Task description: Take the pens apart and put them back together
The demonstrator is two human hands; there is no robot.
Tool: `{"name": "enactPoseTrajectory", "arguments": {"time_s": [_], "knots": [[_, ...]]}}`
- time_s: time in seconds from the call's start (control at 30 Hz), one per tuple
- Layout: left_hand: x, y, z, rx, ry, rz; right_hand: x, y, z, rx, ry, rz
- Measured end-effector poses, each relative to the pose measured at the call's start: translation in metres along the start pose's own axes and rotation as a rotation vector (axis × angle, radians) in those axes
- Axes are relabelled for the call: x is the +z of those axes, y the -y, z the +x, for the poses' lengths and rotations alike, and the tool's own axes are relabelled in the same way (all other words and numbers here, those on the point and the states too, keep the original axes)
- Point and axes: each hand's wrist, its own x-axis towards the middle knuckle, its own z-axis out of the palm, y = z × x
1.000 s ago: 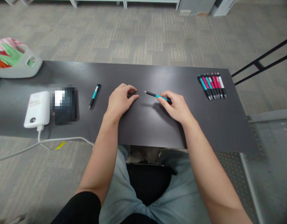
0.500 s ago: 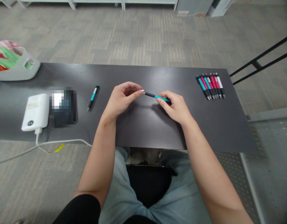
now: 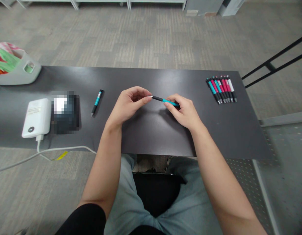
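Note:
My right hand [image 3: 185, 111] grips a teal and black pen [image 3: 163, 100] by its teal barrel, with the pen's point facing left, just above the dark table [image 3: 151, 137]. My left hand [image 3: 127, 106] is curled, with thumb and forefinger pinched at the pen's metal tip; whether a small part sits between those fingers is too small to make out. A second teal and black pen [image 3: 97, 102] lies alone on the table to the left of my left hand.
A row of several teal, pink and white pens [image 3: 222, 89] lies at the table's far right. A white power bank [image 3: 36, 117] with a cable [image 3: 55, 151] and a blurred dark object [image 3: 65, 112] sit at the left. A grey container [image 3: 17, 70] stands at the far left corner.
My left hand rose from the tabletop and moved right to the pen's tip. My right hand kept hold of the pen in about the same place.

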Motion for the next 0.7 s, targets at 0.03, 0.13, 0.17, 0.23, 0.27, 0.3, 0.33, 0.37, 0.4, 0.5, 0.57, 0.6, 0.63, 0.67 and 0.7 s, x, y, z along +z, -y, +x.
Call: {"name": "enactPoseTrajectory", "arguments": {"time_s": [0.03,0.13,0.17,0.23,0.27,0.3,0.33,0.37,0.4,0.5,0.57,0.6,0.63,0.67,0.7], "knots": [[0.0,0.0004,-0.0001,0.012,0.006,0.004,0.0002,-0.0003,-0.0003,-0.006,-0.001,-0.004],[0.0,0.0026,-0.0005,0.038,0.017,0.021,0.0008,-0.0007,-0.0011,-0.008,0.006,0.002],[0.0002,0.0034,-0.0007,0.04,0.019,0.028,0.0009,-0.0005,-0.0013,-0.006,0.007,0.008],[0.001,0.0052,-0.001,0.042,0.009,0.046,0.001,0.0,-0.0014,0.002,0.003,0.015],[0.0015,0.0061,-0.0009,0.045,-0.003,0.055,0.001,0.0004,-0.0015,0.005,-0.001,0.013],[0.002,0.007,-0.0008,0.052,-0.019,0.061,0.0011,0.0009,-0.0015,0.006,-0.004,0.01],[0.0023,0.0077,-0.0005,0.062,-0.034,0.063,0.0011,0.0013,-0.0016,0.006,-0.006,0.007],[0.0025,0.0082,-0.0002,0.074,-0.042,0.062,0.0012,0.0016,-0.0016,0.004,-0.006,0.005],[0.0024,0.0084,0.0001,0.084,-0.041,0.058,0.0013,0.0018,-0.0017,0.002,-0.006,0.004],[0.0019,0.007,-0.0002,0.097,-0.018,0.071,0.0017,0.0019,-0.0018,-0.005,-0.014,0.006],[0.0026,0.0053,-0.0013,0.093,-0.033,0.118,0.0019,0.0019,-0.0019,-0.016,-0.029,0.005],[0.0035,0.0047,-0.002,0.09,-0.052,0.153,0.0019,0.0018,-0.0019,-0.021,-0.034,0.004],[0.0046,0.0044,-0.0027,0.088,-0.07,0.191,0.0019,0.0018,-0.002,-0.025,-0.035,0.003],[0.0059,0.0043,-0.0033,0.085,-0.081,0.228,0.0018,0.0018,-0.002,-0.03,-0.032,0.003],[0.0071,0.0043,-0.0037,0.083,-0.084,0.26,0.0017,0.0018,-0.002,-0.035,-0.027,0.005]]}}
